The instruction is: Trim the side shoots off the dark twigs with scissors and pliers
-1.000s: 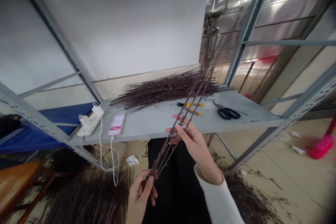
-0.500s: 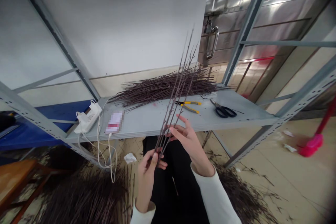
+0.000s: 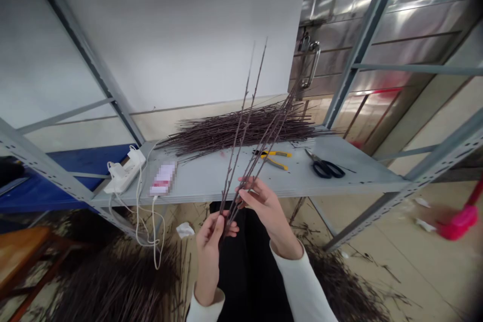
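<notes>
1. At the far left, a wooden stool (image 3: 24, 249) stands below a blue table (image 3: 71, 188).
2. A heap of twigs (image 3: 113, 287) lies on the floor near the stool.
3. On the left end of the grey shelf (image 3: 196, 176) sits a white power strip (image 3: 126, 171) with plugs in it; just beside it lies a phone (image 3: 163, 179), a white cable at its near end.
4. Crumpled paper (image 3: 184, 230) is on the floor.
5. The left hand (image 3: 210, 236) is closed around the lower ends of the held twigs (image 3: 252, 166), in front of the shelf's edge. Two lean apart from the rest, tips up against the wall.
6. Behind them, a long pile of twigs (image 3: 222, 133) lies along the shelf's back.
7. The right hand (image 3: 264, 204) grips the right-hand group between thumb and half-straightened fingers.
8. Yellow-handled pliers (image 3: 274, 159) rest beyond that hand, jaws pointing left.
9. Black-handled scissors (image 3: 326, 168) lie right of the pliers.
</notes>
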{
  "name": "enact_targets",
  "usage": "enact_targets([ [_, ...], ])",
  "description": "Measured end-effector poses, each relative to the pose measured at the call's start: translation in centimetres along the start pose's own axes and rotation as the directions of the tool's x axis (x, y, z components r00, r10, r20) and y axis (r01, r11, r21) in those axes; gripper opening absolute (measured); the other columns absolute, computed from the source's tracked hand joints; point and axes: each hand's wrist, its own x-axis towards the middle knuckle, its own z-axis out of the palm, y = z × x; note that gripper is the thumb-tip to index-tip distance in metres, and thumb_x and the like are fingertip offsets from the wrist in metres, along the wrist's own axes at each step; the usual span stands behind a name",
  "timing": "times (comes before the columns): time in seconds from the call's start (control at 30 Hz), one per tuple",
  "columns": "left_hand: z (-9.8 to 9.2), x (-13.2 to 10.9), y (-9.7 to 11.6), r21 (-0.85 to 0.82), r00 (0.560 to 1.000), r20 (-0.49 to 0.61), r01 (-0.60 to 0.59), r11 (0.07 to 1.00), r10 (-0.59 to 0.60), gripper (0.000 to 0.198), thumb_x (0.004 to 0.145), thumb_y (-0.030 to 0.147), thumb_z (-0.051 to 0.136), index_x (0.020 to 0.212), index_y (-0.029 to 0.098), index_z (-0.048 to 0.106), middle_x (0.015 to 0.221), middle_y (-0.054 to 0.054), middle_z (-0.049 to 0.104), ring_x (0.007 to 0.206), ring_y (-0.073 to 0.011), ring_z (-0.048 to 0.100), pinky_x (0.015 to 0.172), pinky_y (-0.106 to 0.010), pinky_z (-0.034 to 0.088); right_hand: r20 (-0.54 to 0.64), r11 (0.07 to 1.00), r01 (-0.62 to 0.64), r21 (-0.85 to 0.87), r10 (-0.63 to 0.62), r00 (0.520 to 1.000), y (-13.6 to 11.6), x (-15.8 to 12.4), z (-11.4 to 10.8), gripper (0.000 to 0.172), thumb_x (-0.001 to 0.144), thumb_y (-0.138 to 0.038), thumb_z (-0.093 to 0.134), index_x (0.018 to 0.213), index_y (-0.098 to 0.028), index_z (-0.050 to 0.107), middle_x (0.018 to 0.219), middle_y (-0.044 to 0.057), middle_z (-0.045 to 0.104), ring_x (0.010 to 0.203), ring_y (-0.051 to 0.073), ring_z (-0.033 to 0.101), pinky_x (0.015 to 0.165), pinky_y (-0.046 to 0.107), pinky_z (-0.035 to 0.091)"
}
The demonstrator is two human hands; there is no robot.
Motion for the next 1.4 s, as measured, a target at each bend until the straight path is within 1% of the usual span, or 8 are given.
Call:
enact_targets([
  [0.23, 0.0, 0.6, -0.1, -0.08, 0.993, -0.05, 0.104, 0.991, -0.108, 0.031, 0.065, 0.039, 0.078, 0.078, 0.012, 0.072, 0.064, -0.006, 0.073, 0.055, -0.0133, 0.064, 0.055, -0.021, 0.052, -0.006, 0.998, -0.055, -0.022, 0.055, 0.998, 0.5, 0.5, -1.4, 0.042, 0.07, -0.038, 0.073, 0.107, -0.022, 0.059, 0.105, 0.005, 0.065, 0.064, 0.013, 0.064, 0.056, 0.027, 0.054],
  [0.43, 0.1, 1.5, -0.9, -0.074, 0.984, -0.01, 0.175, 0.982, -0.176, 0.035, 0.064, 0.041, 0.078, 0.077, 0.01, 0.07, 0.06, -0.006, 0.071, 0.048, -0.0121, 0.062, 0.047, -0.02, 0.049, -0.013, 0.999, -0.045, -0.01, 0.045, 0.999, 1.4, 1.0, -1.7, 0.042, 0.072, -0.035, 0.072, 0.108, -0.022, 0.056, 0.097, 0.003, 0.067, 0.061, 0.011, 0.064, 0.059, 0.026, 0.054],
  [0.7, 0.2, 3.0, -1.9, 0.044, 0.988, 0.067, 0.139, 0.989, -0.142, 0.04, 0.067, 0.049, 0.074, 0.081, 0.013, 0.064, 0.059, -0.003, 0.068, 0.043, -0.0109, 0.059, 0.039, -0.018, 0.046, -0.05, 0.999, -0.049, -0.024, 0.048, 0.998, 2.6, 1.9, -1.7, 0.048, 0.074, -0.039, 0.069, 0.116, -0.022, 0.051, 0.098, 0.004, 0.069, 0.062, 0.011, 0.063, 0.057, 0.025, 0.053],
  [0.9, 0.1, 3.9, -2.0, 0.223, 0.991, 0.06, 0.102, 0.969, -0.119, 0.041, 0.063, 0.051, 0.074, 0.079, 0.015, 0.063, 0.05, 0.003, 0.059, 0.03, -0.004, 0.041, 0.024, -0.011, 0.026, -0.122, 1.0, -0.023, 0.01, 0.024, 0.992, 3.1, 2.3, -1.5, 0.046, 0.073, -0.04, 0.071, 0.11, -0.021, 0.052, 0.086, 0.002, 0.069, 0.065, 0.012, 0.062, 0.056, 0.023, 0.052],
  [1.03, 0.3, 4.4, -0.5, 0.348, 0.993, 0.068, 0.071, 0.935, -0.101, 0.04, 0.067, 0.052, 0.071, 0.08, 0.015, 0.064, 0.039, 0.008, 0.048, 0.026, -0.0032, 0.033, 0.025, -0.012, 0.026, -0.183, 0.998, 0.052, 0.047, -0.042, 0.982, 2.6, 2.3, -0.8, 0.037, 0.075, -0.036, 0.071, 0.104, -0.022, 0.053, 0.083, 0.0, 0.067, 0.067, 0.011, 0.06, 0.057, 0.021, 0.051],
  [1.2, 0.2, 4.9, 1.7, 0.419, 0.997, 0.072, -0.012, 0.908, -0.021, 0.039, 0.065, 0.053, 0.071, 0.073, 0.015, 0.066, 0.049, 0.003, 0.055, 0.037, -0.0085, 0.046, 0.029, -0.016, 0.036, -0.232, 0.991, 0.1, 0.089, -0.077, 0.97, 2.4, 2.1, 0.2, 0.027, 0.076, -0.035, 0.071, 0.091, -0.022, 0.052, 0.08, -0.001, 0.064, 0.067, 0.011, 0.059, 0.058, 0.021, 0.05],
  [1.3, -0.7, 4.6, 1.6, 0.456, 1.0, 0.024, -0.029, 0.89, 0.02, 0.036, 0.065, 0.051, 0.072, 0.073, 0.016, 0.069, 0.054, 0.001, 0.059, 0.042, -0.009, 0.048, 0.036, -0.017, 0.039, -0.243, 0.992, 0.095, 0.087, -0.071, 0.968, 2.7, 1.9, 0.8, 0.025, 0.076, -0.035, 0.07, 0.087, -0.022, 0.052, 0.08, -0.001, 0.062, 0.068, 0.011, 0.058, 0.061, 0.022, 0.051],
  [1.4, -1.4, 3.9, 0.8, 0.424, 0.997, -0.071, 0.007, 0.906, 0.025, 0.035, 0.061, 0.049, 0.076, 0.069, 0.016, 0.068, 0.055, 0.002, 0.059, 0.042, -0.0073, 0.044, 0.037, -0.016, 0.035, -0.198, 0.993, 0.051, 0.105, -0.029, 0.98, 3.4, 1.6, 1.2, 0.024, 0.077, -0.037, 0.07, 0.085, -0.023, 0.052, 0.078, -0.002, 0.06, 0.065, 0.011, 0.057, 0.06, 0.023, 0.051],
])
